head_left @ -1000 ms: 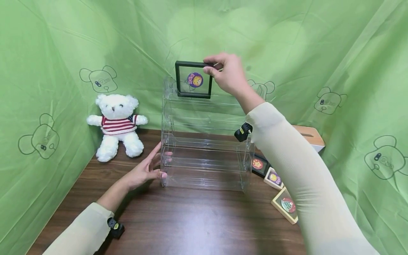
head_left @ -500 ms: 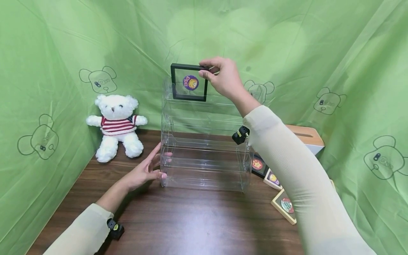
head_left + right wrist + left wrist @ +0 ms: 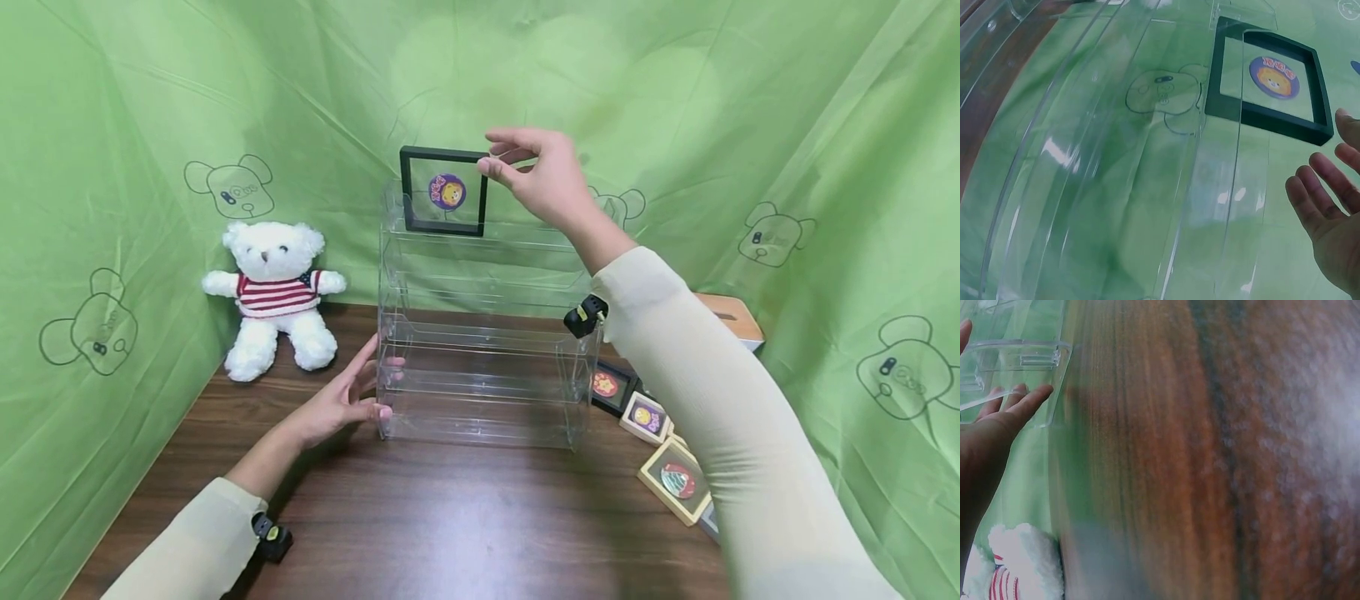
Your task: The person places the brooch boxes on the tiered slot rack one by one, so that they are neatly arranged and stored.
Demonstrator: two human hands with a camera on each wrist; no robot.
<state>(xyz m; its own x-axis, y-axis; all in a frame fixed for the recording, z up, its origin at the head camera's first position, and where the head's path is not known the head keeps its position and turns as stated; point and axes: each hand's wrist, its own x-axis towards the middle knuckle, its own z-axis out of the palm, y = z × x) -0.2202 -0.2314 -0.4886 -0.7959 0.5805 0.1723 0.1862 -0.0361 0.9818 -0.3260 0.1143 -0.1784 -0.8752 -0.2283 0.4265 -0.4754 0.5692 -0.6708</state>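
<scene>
A clear acrylic tiered display rack (image 3: pixel 480 385) stands upright on the table. On its top tier, at the left end, stands a black square display frame (image 3: pixel 406 192) with a purple round badge (image 3: pixel 447 192) showing a yellow cartoon face. My right hand (image 3: pixel 543 175) is just off the frame's upper right corner; in the right wrist view its fingers (image 3: pixel 1313 187) are spread, with a gap to the frame (image 3: pixel 1272 125). My left hand (image 3: pixel 333 408) rests against the rack's left side low down, fingers extended, as the left wrist view also shows along the clear panel (image 3: pixel 1054 369).
A white teddy bear (image 3: pixel 276 292) in a striped sweater sits at the left. Several small badge frames, among them a black one (image 3: pixel 621 403) and a cream one (image 3: pixel 660 492), lie right of the rack. A wood-topped box (image 3: pixel 738 312) is behind my right arm. Green cloth (image 3: pixel 675 108) surrounds the table.
The black frame moved left and slightly down onto the rack's top tier. My right hand has let go of it and drawn back a little to the right. My left hand stayed put.
</scene>
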